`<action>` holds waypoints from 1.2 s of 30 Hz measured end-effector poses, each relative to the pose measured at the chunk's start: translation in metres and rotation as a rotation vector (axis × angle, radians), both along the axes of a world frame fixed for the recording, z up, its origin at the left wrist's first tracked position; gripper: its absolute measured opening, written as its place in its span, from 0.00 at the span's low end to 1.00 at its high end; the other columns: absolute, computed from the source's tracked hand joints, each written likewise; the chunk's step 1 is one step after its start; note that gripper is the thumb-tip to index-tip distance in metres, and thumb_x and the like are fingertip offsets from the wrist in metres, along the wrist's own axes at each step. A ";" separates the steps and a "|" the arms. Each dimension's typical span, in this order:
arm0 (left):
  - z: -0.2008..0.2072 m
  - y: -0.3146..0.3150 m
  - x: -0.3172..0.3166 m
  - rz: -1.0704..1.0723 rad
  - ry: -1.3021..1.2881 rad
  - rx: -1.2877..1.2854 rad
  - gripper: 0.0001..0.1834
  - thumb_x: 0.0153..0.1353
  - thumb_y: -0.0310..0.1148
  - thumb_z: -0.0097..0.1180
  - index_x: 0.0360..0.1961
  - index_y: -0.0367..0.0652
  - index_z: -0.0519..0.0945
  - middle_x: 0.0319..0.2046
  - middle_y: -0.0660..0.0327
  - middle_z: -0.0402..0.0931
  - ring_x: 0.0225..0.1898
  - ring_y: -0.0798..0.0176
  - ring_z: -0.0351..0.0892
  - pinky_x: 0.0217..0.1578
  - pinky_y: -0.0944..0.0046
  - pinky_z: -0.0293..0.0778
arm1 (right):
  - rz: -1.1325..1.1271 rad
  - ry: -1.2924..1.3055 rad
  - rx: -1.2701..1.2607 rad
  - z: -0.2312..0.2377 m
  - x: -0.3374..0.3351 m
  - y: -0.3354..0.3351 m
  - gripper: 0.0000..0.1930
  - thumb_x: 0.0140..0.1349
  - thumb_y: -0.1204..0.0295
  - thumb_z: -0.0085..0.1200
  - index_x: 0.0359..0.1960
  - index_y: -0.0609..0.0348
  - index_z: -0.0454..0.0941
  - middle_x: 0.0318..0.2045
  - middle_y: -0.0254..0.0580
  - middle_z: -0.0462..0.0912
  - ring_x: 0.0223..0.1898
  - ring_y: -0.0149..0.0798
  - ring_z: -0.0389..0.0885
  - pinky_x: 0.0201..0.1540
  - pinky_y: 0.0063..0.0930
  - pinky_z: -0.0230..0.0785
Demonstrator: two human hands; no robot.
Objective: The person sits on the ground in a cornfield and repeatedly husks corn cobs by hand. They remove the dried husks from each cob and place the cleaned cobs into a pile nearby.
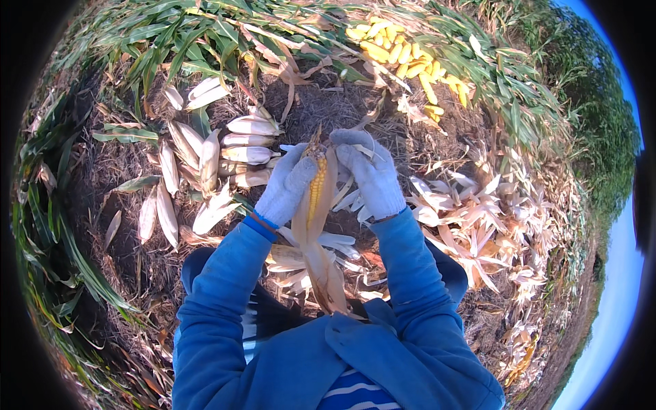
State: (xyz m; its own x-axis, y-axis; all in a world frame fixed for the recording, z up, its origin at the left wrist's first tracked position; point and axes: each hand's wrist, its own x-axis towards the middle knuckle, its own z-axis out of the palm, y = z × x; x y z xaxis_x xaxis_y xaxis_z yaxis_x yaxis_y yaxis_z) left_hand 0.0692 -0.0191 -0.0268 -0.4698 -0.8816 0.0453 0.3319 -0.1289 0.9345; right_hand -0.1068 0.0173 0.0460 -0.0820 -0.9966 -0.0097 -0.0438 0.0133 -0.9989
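Note:
Both of my hands wear whitish work gloves and meet in front of my body. My left hand [288, 186] is wrapped round an ear of corn [316, 191], its yellow kernels partly bare and its tip pointing away from me. Pale dry husk leaves [316, 263] hang peeled down from the ear toward my lap. Just right of the ear's tip, my right hand [369, 171] is closed with curled fingers, and a piece of corn husk [365, 151] shows at its thumb. The fingertips of that hand are partly hidden.
Unpeeled ears [208, 160] lie in a loose group on the left. Bare yellow ears [403, 55] form a pile at the far right. Stripped husks [478, 222] are heaped on the right, with more husks [290, 260] by my legs. Green cut stalks [184, 34] border the dry soil.

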 end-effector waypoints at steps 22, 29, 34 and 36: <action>-0.001 0.001 0.002 -0.080 0.121 0.236 0.32 0.72 0.56 0.53 0.58 0.35 0.76 0.46 0.58 0.80 0.48 0.68 0.79 0.51 0.66 0.77 | -0.122 0.213 0.028 -0.044 0.001 0.009 0.10 0.75 0.67 0.51 0.46 0.60 0.78 0.31 0.36 0.82 0.26 0.26 0.77 0.28 0.21 0.72; -0.006 -0.006 -0.009 -0.050 0.494 0.627 0.28 0.74 0.58 0.49 0.53 0.40 0.77 0.44 0.57 0.80 0.43 0.62 0.82 0.47 0.63 0.82 | -0.095 -0.455 0.123 -0.023 0.017 -0.004 0.08 0.75 0.69 0.48 0.42 0.57 0.78 0.29 0.31 0.80 0.22 0.22 0.70 0.22 0.19 0.61; -0.009 -0.007 -0.005 0.033 0.375 0.577 0.29 0.72 0.59 0.51 0.51 0.41 0.78 0.42 0.59 0.80 0.40 0.64 0.82 0.41 0.65 0.80 | -0.031 -0.246 0.144 -0.018 0.022 -0.007 0.07 0.74 0.71 0.47 0.43 0.57 0.77 0.29 0.31 0.77 0.23 0.24 0.69 0.26 0.20 0.63; -0.009 -0.006 -0.003 0.033 0.348 0.468 0.28 0.71 0.59 0.53 0.49 0.41 0.78 0.42 0.59 0.80 0.40 0.65 0.82 0.40 0.66 0.80 | -0.003 -0.092 0.093 -0.023 0.021 -0.007 0.07 0.73 0.71 0.47 0.44 0.57 0.76 0.30 0.31 0.76 0.26 0.24 0.71 0.29 0.22 0.65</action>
